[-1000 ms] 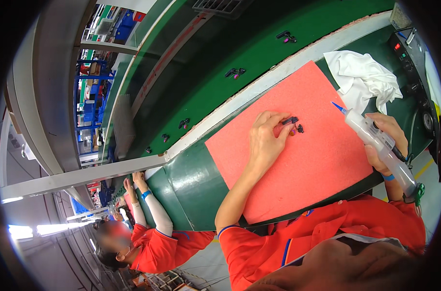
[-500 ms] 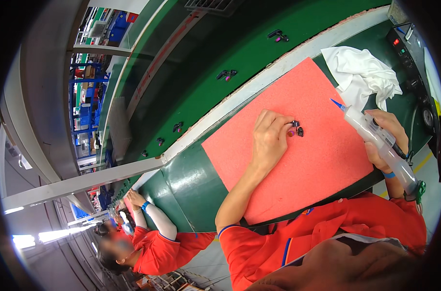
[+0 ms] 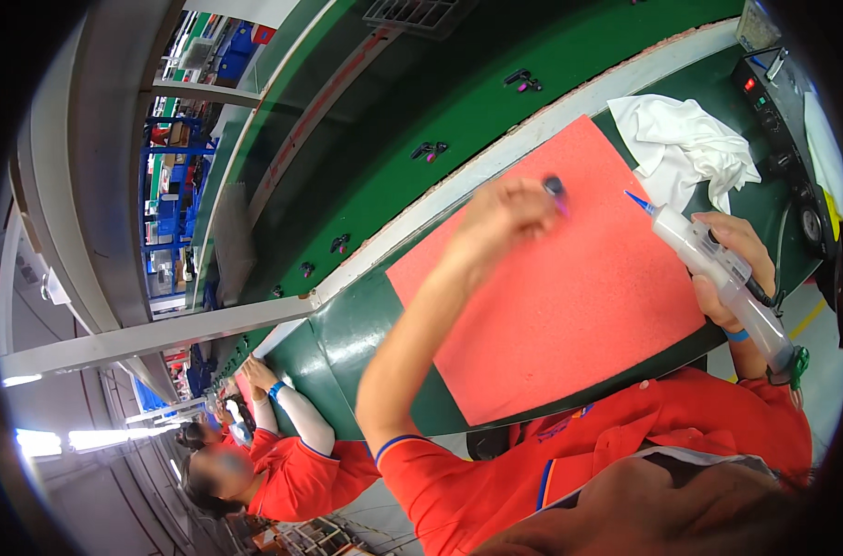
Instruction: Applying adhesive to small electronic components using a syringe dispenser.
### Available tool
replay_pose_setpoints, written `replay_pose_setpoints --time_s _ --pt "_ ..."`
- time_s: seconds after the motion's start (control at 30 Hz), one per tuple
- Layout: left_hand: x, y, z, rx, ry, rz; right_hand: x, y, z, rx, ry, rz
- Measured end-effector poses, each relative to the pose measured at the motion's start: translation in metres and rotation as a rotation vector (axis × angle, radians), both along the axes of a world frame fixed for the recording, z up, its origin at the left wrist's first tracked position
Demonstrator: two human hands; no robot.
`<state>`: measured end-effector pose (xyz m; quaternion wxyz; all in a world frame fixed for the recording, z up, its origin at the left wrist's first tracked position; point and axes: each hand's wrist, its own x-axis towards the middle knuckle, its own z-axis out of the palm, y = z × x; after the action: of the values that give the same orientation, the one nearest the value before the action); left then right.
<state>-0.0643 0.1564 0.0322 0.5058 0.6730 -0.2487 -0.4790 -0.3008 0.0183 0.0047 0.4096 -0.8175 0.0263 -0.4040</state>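
Over the upper part of a red-pink foam mat [image 3: 570, 315], my left hand [image 3: 505, 218] pinches a small black part with a purple spot [image 3: 555, 188]. Both are smeared by motion, so the part's exact shape cannot be made out. My right hand [image 3: 741, 248] is wrapped round a translucent glue-dispensing syringe [image 3: 692, 243] at the mat's right edge. The syringe's blue needle tip [image 3: 636, 200] points up and left over the mat, apart from the small part.
Beyond a pale ledge, similar small black parts [image 3: 431, 150] lie spaced along a green belt [image 3: 481, 120]. A crumpled white cloth [image 3: 685, 144] lies right of the mat, beside a black control box with a gauge [image 3: 783, 139]. At left, a co-worker in red [image 3: 291, 473] works at the same bench.
My left hand has moved away from me and a little left, lifting the small black part from the middle of the mat. My right hand and the syringe have barely moved.
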Motion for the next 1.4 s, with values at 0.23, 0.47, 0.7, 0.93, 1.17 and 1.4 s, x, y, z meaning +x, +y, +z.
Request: replay_pose_setpoints --time_s 0.23,0.47,0.7,0.93,1.17,1.4 --pt "-0.005 -0.018 -0.018 0.211 0.346 -0.029 0.009 -0.002 0.000 0.019 -0.039 0.014" --pt "-0.036 -0.015 -0.042 0.026 0.124 -0.084 0.014 0.001 0.003 0.058 0.015 -0.008" --pt "-0.036 -0.012 -0.047 -0.006 0.077 -0.094 0.021 0.002 -0.001 0.045 0.060 0.009" --pt "-0.038 -0.012 -0.048 -0.007 0.067 -0.101 0.024 0.003 -0.003 -0.012 0.078 0.009" --pt "-0.038 -0.012 -0.049 -0.005 0.046 -0.107 0.028 0.006 -0.003 -0.019 0.106 0.016" --pt "-0.041 -0.013 -0.047 -0.002 0.019 -0.084 0.028 0.006 -0.004 -0.058 0.093 0.002"
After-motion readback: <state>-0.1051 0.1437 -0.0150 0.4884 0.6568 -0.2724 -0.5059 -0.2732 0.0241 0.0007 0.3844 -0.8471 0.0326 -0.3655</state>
